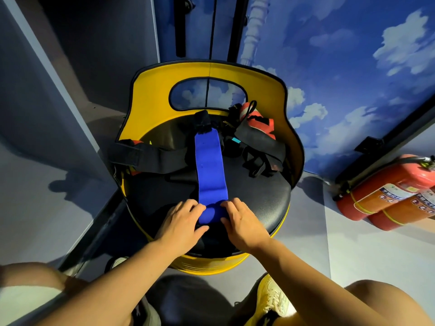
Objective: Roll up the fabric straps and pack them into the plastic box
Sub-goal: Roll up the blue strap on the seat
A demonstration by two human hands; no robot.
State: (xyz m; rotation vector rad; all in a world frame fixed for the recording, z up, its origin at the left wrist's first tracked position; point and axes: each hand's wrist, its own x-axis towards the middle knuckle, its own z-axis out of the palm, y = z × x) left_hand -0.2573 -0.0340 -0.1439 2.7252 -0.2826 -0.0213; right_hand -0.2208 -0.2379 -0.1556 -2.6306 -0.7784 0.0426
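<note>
Mostly rolled blue strap (210, 175) end under left hand (181, 222), right hand (242, 222).

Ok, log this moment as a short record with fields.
surface: black seat of a yellow chair
item in work: blue strap, near end rolled, rest flat
left hand: holds the roll's left end
right hand: holds the roll's right end
waiting: black straps and a red strap at the seat's back
box: not in view
</note>
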